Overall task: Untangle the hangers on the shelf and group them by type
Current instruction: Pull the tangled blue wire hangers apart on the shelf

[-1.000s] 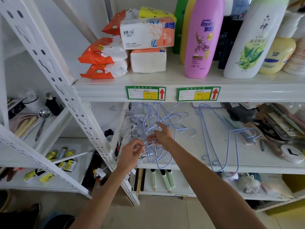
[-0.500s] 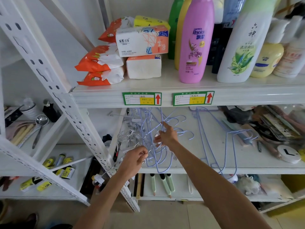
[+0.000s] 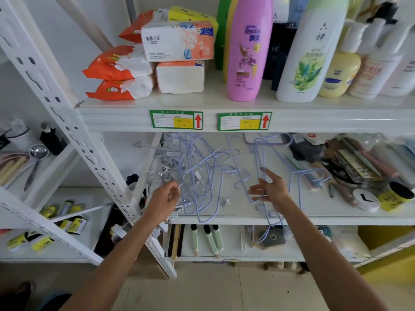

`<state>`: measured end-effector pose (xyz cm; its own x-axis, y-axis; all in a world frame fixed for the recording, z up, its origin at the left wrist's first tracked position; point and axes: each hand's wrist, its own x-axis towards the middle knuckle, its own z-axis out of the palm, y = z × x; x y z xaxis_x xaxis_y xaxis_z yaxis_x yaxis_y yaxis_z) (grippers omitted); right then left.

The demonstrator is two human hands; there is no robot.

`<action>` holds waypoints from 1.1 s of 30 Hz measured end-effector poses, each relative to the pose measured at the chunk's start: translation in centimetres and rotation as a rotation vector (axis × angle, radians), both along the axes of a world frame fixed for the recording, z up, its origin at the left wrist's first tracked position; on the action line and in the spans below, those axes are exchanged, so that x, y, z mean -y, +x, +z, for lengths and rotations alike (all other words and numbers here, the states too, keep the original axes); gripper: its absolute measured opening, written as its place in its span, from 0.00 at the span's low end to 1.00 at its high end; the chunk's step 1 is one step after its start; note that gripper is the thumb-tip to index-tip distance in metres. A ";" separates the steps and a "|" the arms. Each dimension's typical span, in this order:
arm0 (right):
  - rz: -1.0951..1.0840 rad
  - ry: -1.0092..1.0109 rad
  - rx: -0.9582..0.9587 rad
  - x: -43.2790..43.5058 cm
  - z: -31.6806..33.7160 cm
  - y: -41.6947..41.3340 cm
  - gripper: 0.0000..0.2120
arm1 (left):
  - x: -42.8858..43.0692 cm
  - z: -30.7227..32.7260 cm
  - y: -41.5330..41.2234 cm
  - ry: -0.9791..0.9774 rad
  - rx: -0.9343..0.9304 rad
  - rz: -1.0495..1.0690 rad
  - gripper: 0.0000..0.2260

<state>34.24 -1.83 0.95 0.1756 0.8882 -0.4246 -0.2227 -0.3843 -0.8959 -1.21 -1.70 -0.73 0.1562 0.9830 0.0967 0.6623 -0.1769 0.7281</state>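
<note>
A tangle of lilac wire hangers point(image 3: 202, 176) lies on the left part of the middle shelf point(image 3: 336, 219). Silver metal clip hangers point(image 3: 165, 169) are mixed in at its left edge. A separate group of lilac hangers point(image 3: 257, 153) lies to the right, overhanging the shelf's front edge. My left hand point(image 3: 165, 198) pinches a thin silver wire end at the tangle's left side. My right hand point(image 3: 270, 189) is over the left edge of the right group, fingers spread, touching a lilac wire without a closed grip.
Right of the hangers sit packets and tools point(image 3: 350, 160), a white disc point(image 3: 366, 199) and a yellow jar point(image 3: 393, 197). Bottles and tissue packs fill the shelf above. A slanted white upright point(image 3: 89, 153) stands at the left. Brushes point(image 3: 211, 241) lie on the shelf below.
My right hand has left the tangle, moved right to the separate lilac group and spread its fingers. My left hand stays pinched at the tangle's left side.
</note>
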 end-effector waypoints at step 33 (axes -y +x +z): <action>0.659 -0.033 1.178 -0.3 1.6 -10.0 0.14 | -1.4 -2.2 1.9 -0.152 -0.130 0.175 0.07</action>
